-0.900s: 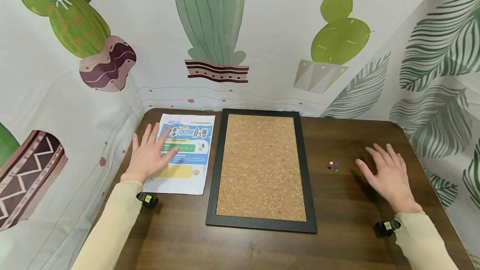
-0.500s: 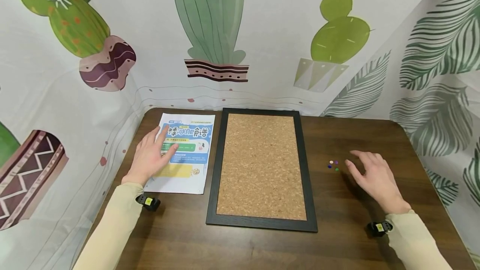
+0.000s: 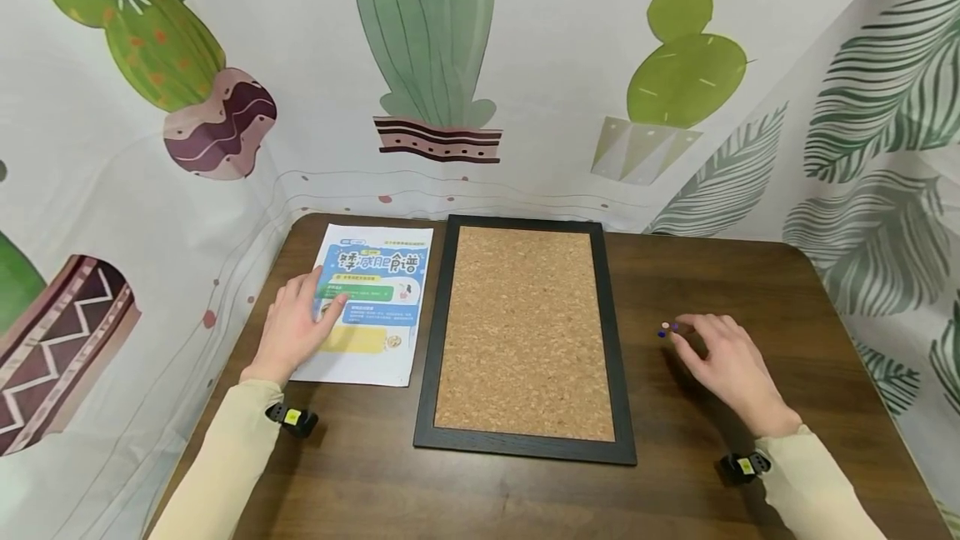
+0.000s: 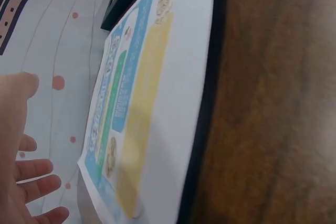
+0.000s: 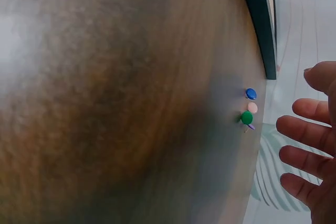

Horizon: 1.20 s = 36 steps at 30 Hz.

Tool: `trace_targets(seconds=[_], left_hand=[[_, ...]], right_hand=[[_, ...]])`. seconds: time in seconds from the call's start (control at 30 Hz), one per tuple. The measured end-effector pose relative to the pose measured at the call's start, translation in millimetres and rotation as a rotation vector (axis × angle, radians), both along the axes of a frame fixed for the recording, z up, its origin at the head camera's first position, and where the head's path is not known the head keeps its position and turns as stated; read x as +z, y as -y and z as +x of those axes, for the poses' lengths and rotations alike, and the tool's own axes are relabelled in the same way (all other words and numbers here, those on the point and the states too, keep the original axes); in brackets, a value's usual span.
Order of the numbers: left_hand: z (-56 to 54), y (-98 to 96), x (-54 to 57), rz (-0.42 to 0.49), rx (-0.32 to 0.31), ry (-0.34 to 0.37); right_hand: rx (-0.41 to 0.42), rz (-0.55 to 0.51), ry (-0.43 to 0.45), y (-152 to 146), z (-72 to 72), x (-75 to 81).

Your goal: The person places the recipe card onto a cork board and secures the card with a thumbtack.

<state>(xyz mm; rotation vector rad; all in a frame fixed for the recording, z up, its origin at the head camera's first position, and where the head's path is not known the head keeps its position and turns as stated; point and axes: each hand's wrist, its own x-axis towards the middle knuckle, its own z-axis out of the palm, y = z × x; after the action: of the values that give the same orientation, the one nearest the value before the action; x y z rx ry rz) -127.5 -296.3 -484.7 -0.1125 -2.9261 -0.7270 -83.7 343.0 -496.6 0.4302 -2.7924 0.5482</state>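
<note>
One framed corkboard lies mid-table, one printed sheet to its left. On its right are one blue pin, one pale pink pin, one green pin and one purple pin, four in all. Both forearms reach forward. The left hand, over the sheet's left edge, holds nothing, thumb spread from relaxed fingers. The right hand, near the green pin, has loosely bent fingers apart from the thumb, holding nothing.
</note>
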Motion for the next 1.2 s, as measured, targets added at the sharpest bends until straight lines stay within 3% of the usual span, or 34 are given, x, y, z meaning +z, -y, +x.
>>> trace_targets(seconds=[0.3,0.57,0.73,1.03,1.2], left_hand=[[10.1,8.4,-8.0,-0.009,0.049,0.025],[16.6,18.4,-16.4,-0.037,0.129,0.057],[19.5,27.4,-20.9,-0.005,0.187,0.062],[24.7,32.9,-20.6,0.008,0.295,0.219],[24.3,33.3,-21.1,0.005,0.313,0.247]], right_hand=[[0.017,0.040,0.032,2,2.8,-7.2],[0.020,0.026,-0.015,-10,-0.3,-19.6],[-0.022,-0.013,0.046,-17,-3.0,-21.8],[-0.037,-0.029,0.098,-20,-9.6,-24.6],[-0.032,-0.023,0.097,-20,-11.0,-24.6]])
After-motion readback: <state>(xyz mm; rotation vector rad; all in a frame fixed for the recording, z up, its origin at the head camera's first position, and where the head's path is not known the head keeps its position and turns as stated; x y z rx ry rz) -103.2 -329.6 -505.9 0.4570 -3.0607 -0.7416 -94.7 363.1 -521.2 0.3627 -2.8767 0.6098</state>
